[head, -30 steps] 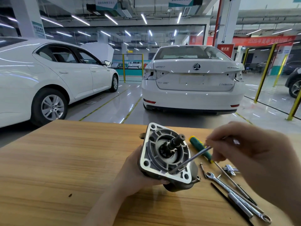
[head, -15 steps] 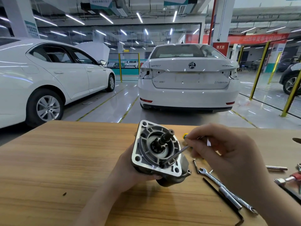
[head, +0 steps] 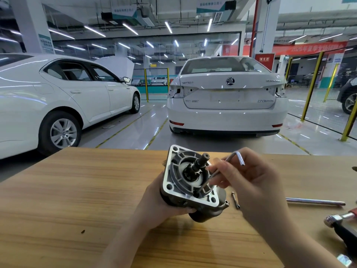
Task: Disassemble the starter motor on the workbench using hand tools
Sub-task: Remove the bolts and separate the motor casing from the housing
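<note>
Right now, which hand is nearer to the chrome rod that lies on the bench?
Right. The right hand pinches the hex key just left of the chrome rod. The left hand grips the starter motor farther left, beyond the right hand.

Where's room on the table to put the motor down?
The left half of the table, from its left edge to the left hand holding the motor, is bare wood but for a speck. The right is crowded: a bolt, a rod and a hammer lie beside the right hand holding the hex key.
</note>
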